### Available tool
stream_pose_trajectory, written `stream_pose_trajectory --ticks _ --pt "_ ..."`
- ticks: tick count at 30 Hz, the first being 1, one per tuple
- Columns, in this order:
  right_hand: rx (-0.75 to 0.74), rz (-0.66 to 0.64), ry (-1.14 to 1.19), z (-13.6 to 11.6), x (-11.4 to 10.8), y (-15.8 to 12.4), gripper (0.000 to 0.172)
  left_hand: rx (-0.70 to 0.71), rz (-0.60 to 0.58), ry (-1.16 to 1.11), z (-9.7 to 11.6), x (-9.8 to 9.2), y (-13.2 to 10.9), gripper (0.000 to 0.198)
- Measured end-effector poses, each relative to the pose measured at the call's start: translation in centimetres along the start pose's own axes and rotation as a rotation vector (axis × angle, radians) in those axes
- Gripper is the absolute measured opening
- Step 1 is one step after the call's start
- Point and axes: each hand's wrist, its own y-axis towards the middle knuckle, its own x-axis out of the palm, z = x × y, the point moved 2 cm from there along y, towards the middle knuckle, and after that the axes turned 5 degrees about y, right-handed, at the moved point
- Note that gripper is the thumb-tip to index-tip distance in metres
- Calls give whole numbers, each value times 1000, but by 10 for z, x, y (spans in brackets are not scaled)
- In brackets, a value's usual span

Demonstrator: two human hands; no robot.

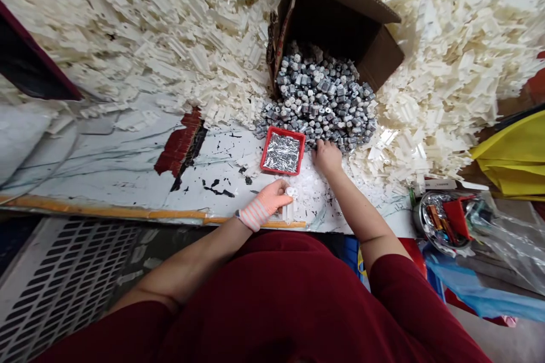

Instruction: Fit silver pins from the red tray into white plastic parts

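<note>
While a white plastic part is clamped in the left grip, the right grip is curled against a large, untaken-down heap of grey metal pieces, any hold unclear, beside a red tray on the tabletop.

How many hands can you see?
2. The left hand holds a white plastic piece near the front edge of the board. The right hand rests beside the heap of grey metal pieces. Others could be out of view.

Dark red sleeves; pink-striped glove, left hand.
</note>
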Motion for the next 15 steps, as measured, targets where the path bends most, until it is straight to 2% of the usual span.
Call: stream_pose_trajectory --ticks 3,8,15 --pt "74 -24 43 0 3 6 28 -6 3 -13 -3 -1 1 24" --pt "111 40 95 5 5 6 22 13 17 -77 -8 -3 2 26" --pt "270 53 218 6 9 7 26 24 12 -119 -9 -2 2 23"
